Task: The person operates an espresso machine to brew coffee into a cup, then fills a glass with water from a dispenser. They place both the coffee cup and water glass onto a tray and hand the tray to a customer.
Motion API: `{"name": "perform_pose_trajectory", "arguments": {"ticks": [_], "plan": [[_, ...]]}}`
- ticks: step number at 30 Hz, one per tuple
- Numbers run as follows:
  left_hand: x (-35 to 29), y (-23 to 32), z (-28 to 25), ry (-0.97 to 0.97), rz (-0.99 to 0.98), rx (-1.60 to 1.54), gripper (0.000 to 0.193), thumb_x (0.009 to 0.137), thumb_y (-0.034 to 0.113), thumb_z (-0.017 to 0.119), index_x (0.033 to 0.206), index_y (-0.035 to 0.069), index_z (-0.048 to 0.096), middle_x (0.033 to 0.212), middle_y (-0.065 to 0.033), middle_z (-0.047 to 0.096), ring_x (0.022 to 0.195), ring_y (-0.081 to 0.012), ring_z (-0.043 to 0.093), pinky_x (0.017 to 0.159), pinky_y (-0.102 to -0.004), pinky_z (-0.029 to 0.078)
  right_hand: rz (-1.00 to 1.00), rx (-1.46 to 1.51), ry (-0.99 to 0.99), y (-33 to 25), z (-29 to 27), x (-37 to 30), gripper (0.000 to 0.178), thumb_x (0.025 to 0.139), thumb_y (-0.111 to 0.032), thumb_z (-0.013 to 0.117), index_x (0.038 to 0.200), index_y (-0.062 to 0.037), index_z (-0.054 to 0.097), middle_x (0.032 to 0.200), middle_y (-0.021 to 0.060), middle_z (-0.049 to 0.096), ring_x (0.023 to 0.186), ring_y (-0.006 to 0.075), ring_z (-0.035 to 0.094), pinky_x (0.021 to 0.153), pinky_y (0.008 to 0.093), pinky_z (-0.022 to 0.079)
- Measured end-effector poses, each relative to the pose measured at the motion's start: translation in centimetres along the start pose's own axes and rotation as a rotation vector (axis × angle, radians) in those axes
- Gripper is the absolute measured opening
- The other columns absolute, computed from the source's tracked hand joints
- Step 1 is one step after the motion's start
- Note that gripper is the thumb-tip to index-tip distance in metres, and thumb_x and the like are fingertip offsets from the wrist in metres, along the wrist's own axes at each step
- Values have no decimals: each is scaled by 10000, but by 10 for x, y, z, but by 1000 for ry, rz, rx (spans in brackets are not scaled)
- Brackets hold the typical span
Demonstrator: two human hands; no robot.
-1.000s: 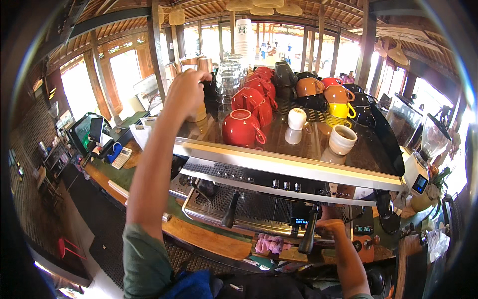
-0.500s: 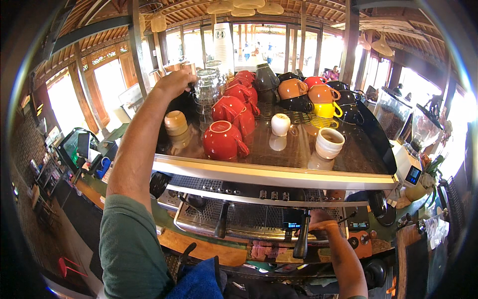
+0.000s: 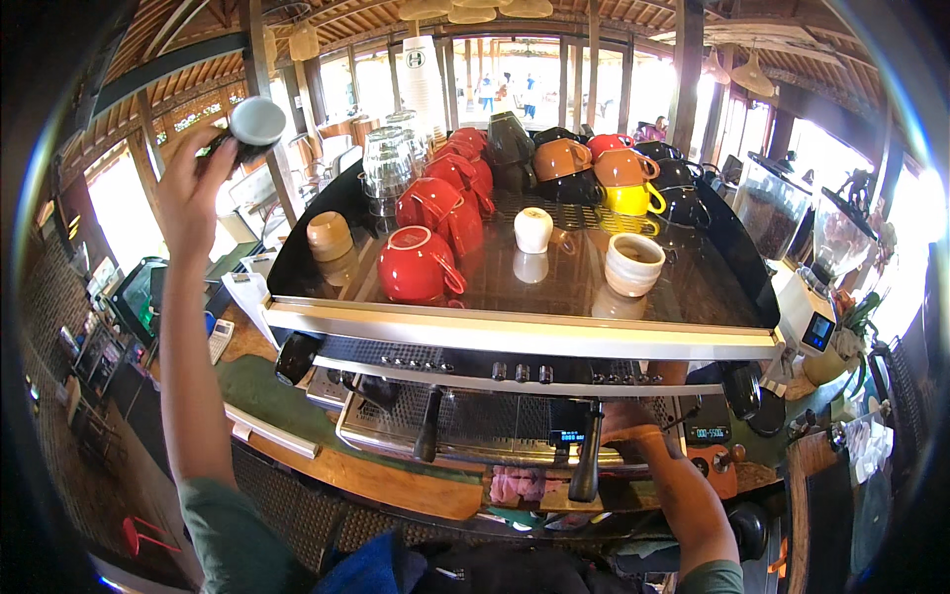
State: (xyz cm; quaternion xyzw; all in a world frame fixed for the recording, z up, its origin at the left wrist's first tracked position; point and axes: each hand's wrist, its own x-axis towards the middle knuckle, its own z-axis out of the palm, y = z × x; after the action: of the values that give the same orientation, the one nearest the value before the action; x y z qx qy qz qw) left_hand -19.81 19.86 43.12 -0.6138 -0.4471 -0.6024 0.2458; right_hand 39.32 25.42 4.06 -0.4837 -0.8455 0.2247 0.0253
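Observation:
My left hand [image 3: 203,173] is raised at the upper left, away from the espresso machine, its fingers closed round a small cup [image 3: 259,122]. That cup is dark outside with a pale grey-white round face toward me. Low on the right, my right hand [image 3: 628,421] reaches in under the front of the espresso machine [image 3: 524,342], behind and beside a black portafilter handle [image 3: 586,470]. Its fingers are mostly hidden there, so any hold is unclear. A second portafilter handle [image 3: 427,426] hangs further left.
On the machine's top stand red cups [image 3: 421,265], clear glasses [image 3: 386,163], a tan cup [image 3: 330,236], a small white cup [image 3: 533,231] and a cream ribbed cup [image 3: 633,265]. Orange, yellow and black cups stack behind. A grinder [image 3: 811,327] stands right; a calculator [image 3: 221,340] lies left.
My left hand has come away from beside the glasses, moving left and up, with the small dark cup now in it. My right hand stays beside the portafilter. The whole view has shifted slightly.

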Motion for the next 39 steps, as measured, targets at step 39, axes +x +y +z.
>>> {"name": "perform_pose_trajectory", "arguments": {"ticks": [39], "plan": [[-432, 194, 239, -807, -1281, -1159, 336, 1091, 155, 686, 1321, -89, 664, 1201, -181, 765, 1040, -290, 771, 981, -393, 633, 31, 771, 564, -6, 55, -29, 914, 730, -532, 997, 1424, -25, 683, 1321, 246, 741, 1235, 350, 709, 1086, 434, 552]]}}
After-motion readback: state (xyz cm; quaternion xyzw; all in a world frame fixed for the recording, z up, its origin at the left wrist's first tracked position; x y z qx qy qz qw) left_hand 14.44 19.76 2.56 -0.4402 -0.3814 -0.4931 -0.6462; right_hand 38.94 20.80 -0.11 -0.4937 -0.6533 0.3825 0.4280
